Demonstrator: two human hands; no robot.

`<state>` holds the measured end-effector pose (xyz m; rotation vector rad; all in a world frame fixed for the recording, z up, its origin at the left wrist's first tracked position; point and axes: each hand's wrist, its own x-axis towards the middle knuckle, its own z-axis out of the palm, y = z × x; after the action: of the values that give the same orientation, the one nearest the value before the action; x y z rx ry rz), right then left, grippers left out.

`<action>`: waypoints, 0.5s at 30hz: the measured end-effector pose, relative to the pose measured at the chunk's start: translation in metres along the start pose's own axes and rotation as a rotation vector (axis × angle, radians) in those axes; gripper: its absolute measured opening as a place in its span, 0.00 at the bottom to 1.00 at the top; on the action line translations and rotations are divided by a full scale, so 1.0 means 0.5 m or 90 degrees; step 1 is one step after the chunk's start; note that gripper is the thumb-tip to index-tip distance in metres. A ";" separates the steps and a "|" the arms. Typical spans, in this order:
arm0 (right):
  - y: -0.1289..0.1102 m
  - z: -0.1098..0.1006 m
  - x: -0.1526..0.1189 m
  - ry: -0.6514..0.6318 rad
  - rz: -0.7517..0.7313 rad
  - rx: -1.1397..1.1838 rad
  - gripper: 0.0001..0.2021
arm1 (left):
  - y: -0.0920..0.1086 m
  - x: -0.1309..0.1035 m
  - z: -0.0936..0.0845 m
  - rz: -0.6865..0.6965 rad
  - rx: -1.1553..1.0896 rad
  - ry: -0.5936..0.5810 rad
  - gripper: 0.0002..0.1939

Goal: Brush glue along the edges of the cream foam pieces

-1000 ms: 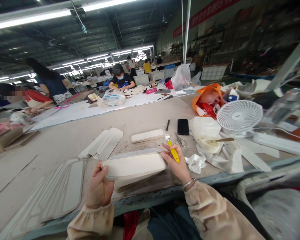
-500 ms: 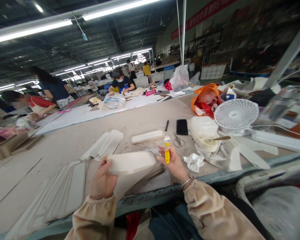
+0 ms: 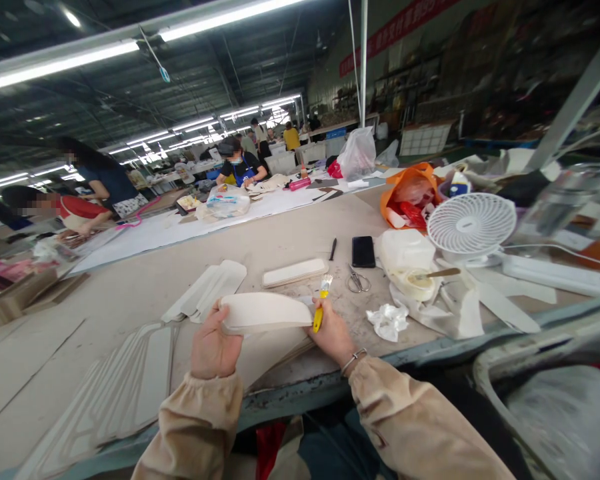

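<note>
My left hand point(image 3: 216, 343) grips the left end of a pale, elongated panel point(image 3: 265, 312), which bows upward above the table. The yellow-handled brush point(image 3: 321, 308) is in my right hand point(image 3: 334, 333), bristles pointing up, and that hand also touches the panel's right end. Beneath the panel lie light sheets point(image 3: 267, 353) on the table edge. Just beyond is a small stack of narrow white pieces point(image 3: 294, 272). To the left sit more pale strips point(image 3: 207, 290) and a fanned row of rounded panels point(image 3: 153, 373).
Scissors point(image 3: 359, 281), a black phone point(image 3: 363, 252) and crumpled white paper point(image 3: 387, 323) lie right of my hands. Farther right are a glue tub point(image 3: 416, 285), a white fan point(image 3: 471, 225) and an orange bag point(image 3: 413, 193). Several people work beyond the table.
My right hand has moved left from beside the panel to its right end, with the brush tilted. The panel has lifted slightly and now bends.
</note>
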<state>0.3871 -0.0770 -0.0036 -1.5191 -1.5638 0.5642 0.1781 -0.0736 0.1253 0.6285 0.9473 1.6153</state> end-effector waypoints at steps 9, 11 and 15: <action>-0.004 0.000 0.009 0.009 0.054 -0.068 0.15 | 0.106 0.033 0.053 0.053 0.011 -0.044 0.07; -0.002 0.000 0.009 0.007 0.060 -0.066 0.15 | 0.126 0.035 0.061 0.082 -0.003 -0.068 0.08; 0.003 -0.008 0.016 0.051 0.019 0.041 0.12 | 0.134 0.024 0.066 0.087 0.002 -0.067 0.07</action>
<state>0.3918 -0.0702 -0.0007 -1.4998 -1.4512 0.5587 0.1655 -0.0586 0.1983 0.7867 0.8445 1.6838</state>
